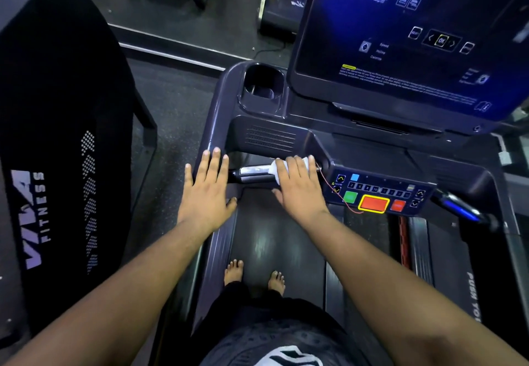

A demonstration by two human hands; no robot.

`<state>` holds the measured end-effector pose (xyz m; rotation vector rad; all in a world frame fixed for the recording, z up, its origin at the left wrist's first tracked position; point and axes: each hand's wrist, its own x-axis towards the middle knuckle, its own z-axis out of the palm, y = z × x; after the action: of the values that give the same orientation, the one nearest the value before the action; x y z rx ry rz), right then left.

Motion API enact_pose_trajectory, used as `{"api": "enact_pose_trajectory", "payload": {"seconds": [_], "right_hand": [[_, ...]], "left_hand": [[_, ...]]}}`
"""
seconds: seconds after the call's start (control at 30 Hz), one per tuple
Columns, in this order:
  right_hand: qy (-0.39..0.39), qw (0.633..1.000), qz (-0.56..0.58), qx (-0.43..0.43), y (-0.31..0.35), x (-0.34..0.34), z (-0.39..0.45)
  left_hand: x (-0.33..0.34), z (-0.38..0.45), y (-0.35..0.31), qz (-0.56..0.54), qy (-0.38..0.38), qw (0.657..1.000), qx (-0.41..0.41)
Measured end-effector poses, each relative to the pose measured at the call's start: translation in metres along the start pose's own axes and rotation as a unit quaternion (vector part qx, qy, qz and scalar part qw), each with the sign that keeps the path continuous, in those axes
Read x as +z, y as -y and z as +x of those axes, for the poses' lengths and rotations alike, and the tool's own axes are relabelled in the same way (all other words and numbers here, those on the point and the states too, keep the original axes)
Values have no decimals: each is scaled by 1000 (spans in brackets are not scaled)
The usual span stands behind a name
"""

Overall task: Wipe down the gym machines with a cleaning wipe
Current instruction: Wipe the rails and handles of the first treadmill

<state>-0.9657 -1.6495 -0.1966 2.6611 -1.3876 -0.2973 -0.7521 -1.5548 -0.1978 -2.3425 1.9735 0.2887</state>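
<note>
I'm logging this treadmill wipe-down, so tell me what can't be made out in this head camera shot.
- White wipe: mostly covered by the right hand; its extent on the chrome grip bar is hidden.
- Console screen: cut off by the top and right edges; small text is blurred.
- Keypad numbers: too small to read.
- Side-rail lettering: cut off partway.
- Left hand: whether the palm touches the frame is unclear.

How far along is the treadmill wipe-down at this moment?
Nothing shows as finished. In hand: the right hand presses the white wipe around the silver handlebar grip; the left hand rests flat on the console's left edge. Apparently left: the button panel, cup holder and screen.
</note>
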Motion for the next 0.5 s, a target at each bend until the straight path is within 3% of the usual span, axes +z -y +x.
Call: {"api": "enact_pose_trajectory", "payload": {"seconds": [0.1,0.23,0.4,0.5], "right_hand": [[16,1000,9,-5,16,-11,23],[-25,997,24,-67,28,0,-4],[-16,999,-6,27,24,5,-10],[-23,1000,-5,-12,54,0,20]], "left_hand": [[-1,0,0,-4,4,1000,1],[-2,-1,0,-18,5,1000,0],[-3,-1,0,-22,10,1000,-1],[-3,0,1,-27,8,1000,-1]]}}
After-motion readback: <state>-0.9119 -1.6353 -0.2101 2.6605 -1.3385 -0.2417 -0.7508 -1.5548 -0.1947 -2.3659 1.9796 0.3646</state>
